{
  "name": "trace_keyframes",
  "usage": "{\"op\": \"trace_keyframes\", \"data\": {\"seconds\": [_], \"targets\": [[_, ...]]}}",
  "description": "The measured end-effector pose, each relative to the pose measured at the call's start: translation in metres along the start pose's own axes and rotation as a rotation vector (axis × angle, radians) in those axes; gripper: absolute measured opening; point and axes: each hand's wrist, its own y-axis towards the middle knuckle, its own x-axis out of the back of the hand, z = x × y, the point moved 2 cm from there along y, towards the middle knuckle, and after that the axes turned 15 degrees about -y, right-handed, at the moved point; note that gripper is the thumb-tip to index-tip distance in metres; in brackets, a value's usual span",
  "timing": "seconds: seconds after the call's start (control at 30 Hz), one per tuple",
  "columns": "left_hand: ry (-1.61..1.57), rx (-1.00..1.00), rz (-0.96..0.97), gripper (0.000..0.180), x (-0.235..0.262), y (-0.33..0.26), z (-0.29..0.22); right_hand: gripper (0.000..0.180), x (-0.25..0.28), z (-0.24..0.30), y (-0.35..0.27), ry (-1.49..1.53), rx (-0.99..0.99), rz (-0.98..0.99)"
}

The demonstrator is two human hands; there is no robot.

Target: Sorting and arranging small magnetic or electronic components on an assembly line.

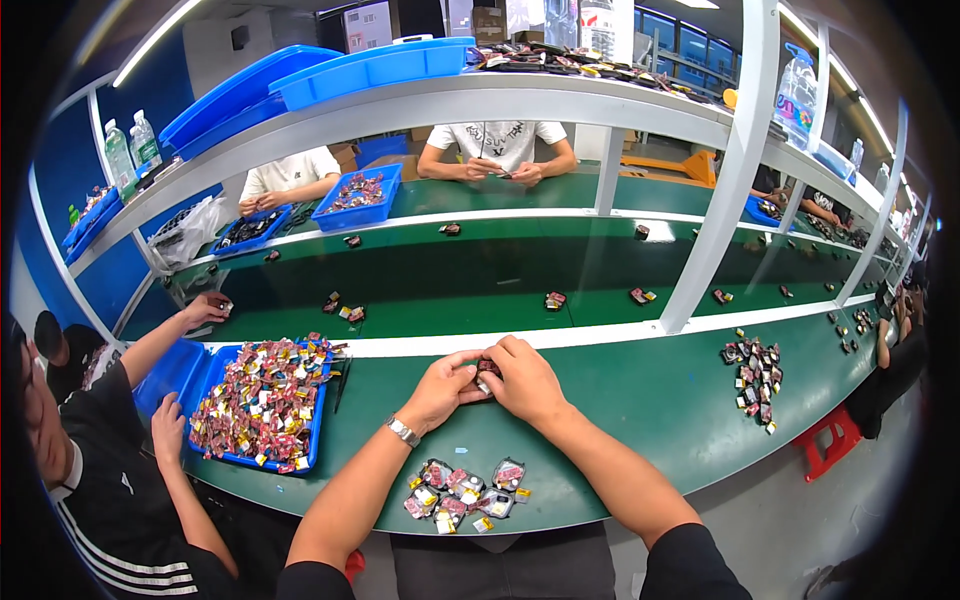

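I have both hands meeting over the green bench, the left hand [438, 388] and right hand [522, 380] curled together around one small dark-red part [487, 367] pinched between the fingertips. To do this well, I judge I should keep it low, steady and squarely held. My forearms angle in from the near edge, wrists bent inward. Finished pieces [462, 495] lie just nearer; the blue tray [314, 436] sits left.
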Motion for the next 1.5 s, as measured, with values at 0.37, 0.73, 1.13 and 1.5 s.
{"op": "trace_keyframes", "data": {"seconds": [0.37,0.73,1.13,1.5], "targets": [[0.007,-0.062,-0.044,0.03,0.002,0.0,-0.001,0.017,0.001,-0.017,0.004,0.186,0.171,0.095],[-0.015,-0.007,0.117,0.04,0.0,-0.002,-0.002,0.009,-0.003,-0.022,0.0,0.186,0.083,0.183],[0.074,0.014,0.152,0.038,0.0,-0.003,-0.003,0.009,0.005,-0.023,0.001,0.294,0.06,0.254],[0.03,-0.024,0.145,0.031,0.003,-0.002,0.002,0.012,0.006,-0.023,-0.003,0.322,0.098,0.207]]}}
